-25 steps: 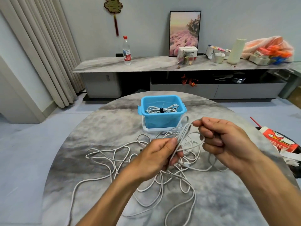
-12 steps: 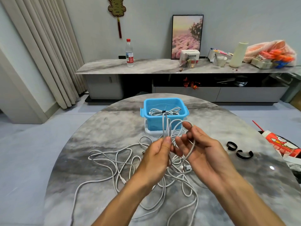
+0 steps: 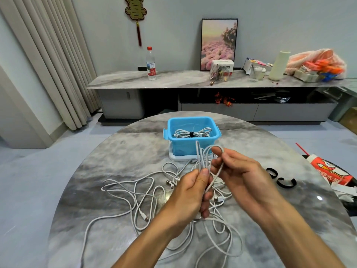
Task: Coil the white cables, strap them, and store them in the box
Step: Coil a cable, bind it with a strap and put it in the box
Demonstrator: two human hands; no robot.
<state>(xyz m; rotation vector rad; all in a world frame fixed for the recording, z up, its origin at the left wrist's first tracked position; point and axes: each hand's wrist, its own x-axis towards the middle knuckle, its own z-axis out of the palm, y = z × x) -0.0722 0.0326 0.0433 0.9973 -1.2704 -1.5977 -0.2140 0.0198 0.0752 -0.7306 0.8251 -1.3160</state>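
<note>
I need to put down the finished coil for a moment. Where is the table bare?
Bare marble lies left of the box, out to the table edge, and at the far right past the straps. The middle under both hands is crowded with loose cables.

left hand (image 3: 190, 194) hides cable bundle's middle | loose cables (image 3: 123, 192) cut off at bottom edge
</note>
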